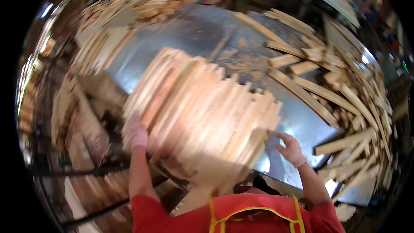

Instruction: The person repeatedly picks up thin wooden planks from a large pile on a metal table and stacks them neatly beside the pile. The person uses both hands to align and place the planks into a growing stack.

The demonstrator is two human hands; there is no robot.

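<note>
A wide stack of pale wooden strips (207,103) lies on the metal table in front of me, its far ends uneven. One strip (161,97) near its left side is more orange than the others. My left hand (137,133), in a pale glove, rests against the stack's left side near its close end. Motion blur smears its fingers, so their grip does not show. Just off the right edge of the stack is my right hand (291,149). Its fingers are apart with nothing between them, and pale glove material shows near the wrist.
The metal table (172,28) carries sawdust (246,58) beyond the stack. Loose wooden offcuts (340,90) pile up along its right side. More strips (103,47) lie at the far left, and bundled boards (159,2) at the back. A dark rail (82,172) runs at the lower left.
</note>
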